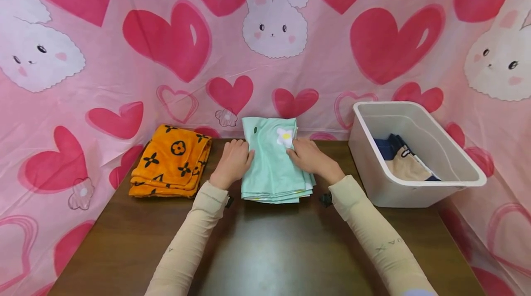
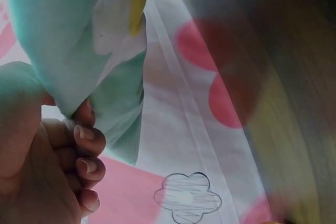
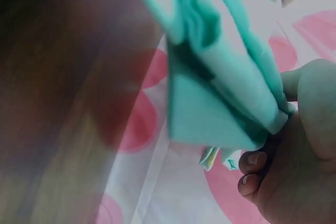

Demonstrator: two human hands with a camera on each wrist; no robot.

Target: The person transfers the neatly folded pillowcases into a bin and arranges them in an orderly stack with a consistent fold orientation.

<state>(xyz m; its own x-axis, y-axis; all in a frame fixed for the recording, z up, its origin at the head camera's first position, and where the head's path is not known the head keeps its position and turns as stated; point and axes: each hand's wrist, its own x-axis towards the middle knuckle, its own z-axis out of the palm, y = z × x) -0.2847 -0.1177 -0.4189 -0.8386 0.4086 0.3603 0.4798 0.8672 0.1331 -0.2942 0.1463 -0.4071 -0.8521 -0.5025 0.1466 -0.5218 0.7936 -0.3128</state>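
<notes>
A mint-green cloth with a white and yellow flower print is folded in several layers, its lower edges layered toward the front. My left hand grips its left side, and my right hand grips its right side near the flower. In the left wrist view, thumb and curled fingers of the left hand pinch a corner of the cloth. The right wrist view has the right hand pinching the stacked folds of the cloth.
An orange folded fabric with black motifs lies on the brown table at the left. To the right stands a pale grey bin containing dark blue and tan fabric. A pink curtain with hearts and rabbits hangs behind.
</notes>
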